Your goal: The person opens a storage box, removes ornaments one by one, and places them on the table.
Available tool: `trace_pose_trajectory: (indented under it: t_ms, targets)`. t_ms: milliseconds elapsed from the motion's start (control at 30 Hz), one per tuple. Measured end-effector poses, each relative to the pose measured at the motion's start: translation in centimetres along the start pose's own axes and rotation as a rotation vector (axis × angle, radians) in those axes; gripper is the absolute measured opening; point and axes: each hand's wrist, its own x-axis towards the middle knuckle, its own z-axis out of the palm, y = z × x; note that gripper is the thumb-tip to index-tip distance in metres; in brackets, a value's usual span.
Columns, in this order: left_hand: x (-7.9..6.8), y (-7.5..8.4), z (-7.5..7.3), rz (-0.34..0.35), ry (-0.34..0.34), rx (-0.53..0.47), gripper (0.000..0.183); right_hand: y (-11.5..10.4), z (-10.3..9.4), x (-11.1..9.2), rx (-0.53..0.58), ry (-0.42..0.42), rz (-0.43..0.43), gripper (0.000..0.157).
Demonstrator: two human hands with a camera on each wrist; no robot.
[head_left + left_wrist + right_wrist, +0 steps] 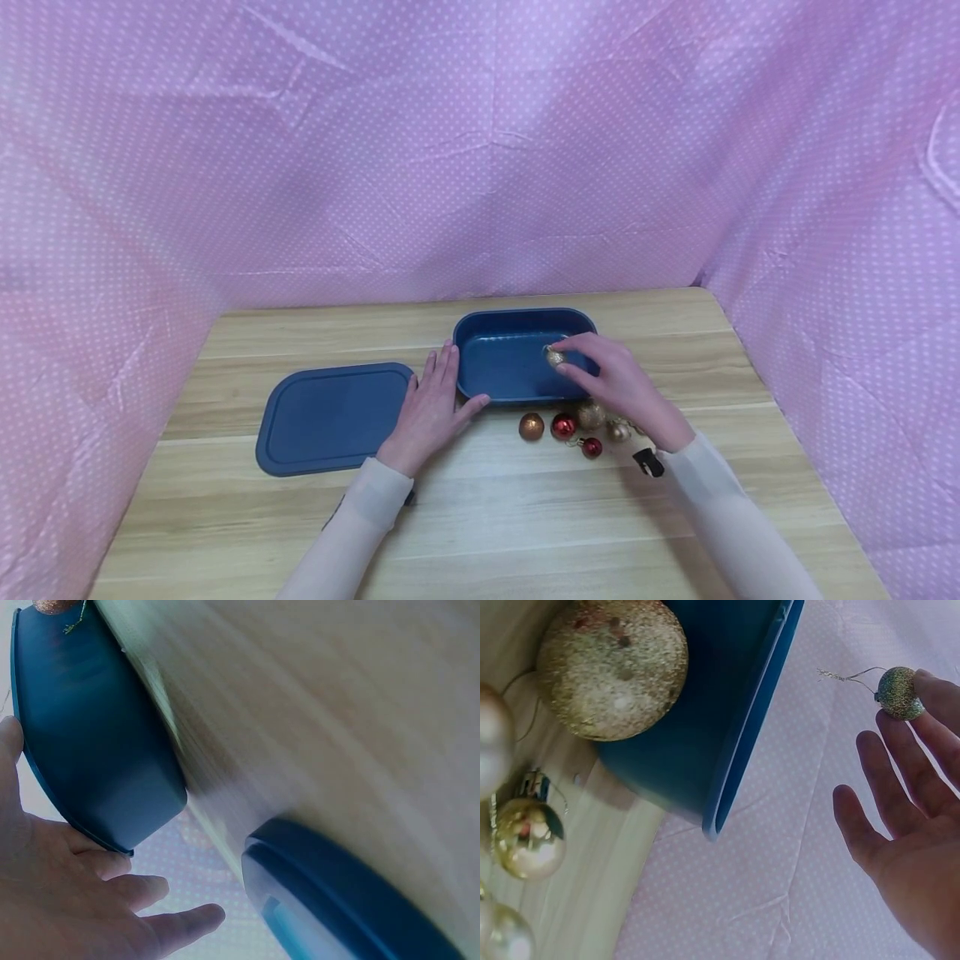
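Observation:
A small gold glitter bauble (900, 694) with a thin hanging loop is pinched between the thumb and fingertips of my right hand (617, 379). In the head view that hand is over the right part of a dark blue rectangular box (498, 367), whose inside shows bare. My left hand (429, 417) lies at the box's left end with fingers straight, its thumb and fingers touching the rim. Close to the box's front side are a copper bauble (531, 427), a shiny red bauble (563, 427), a larger gold glitter bauble (615, 671) and a smaller red bauble (592, 448).
A flat blue lid (333, 421) lies left of the box. More shiny gold baubles (529, 836) sit under my right wrist, partly hidden by it. The wooden table (510, 533) is bordered at the back and sides by a pink dotted cloth (480, 167).

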Motion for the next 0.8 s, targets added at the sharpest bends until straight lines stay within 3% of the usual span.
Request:
trace_pose_trajectory:
  t_ms: [500,800]
  targets:
    - [0.0,0.0,0.2,-0.003,0.009,-0.003,0.099,0.2,-0.6,-2.7,-0.011,0.053,-0.023,0.031]
    - [0.0,0.0,0.2,-0.006,0.0,-0.004,0.1,0.0,-0.7,-4.2,-0.033,0.042,-0.008,0.031]
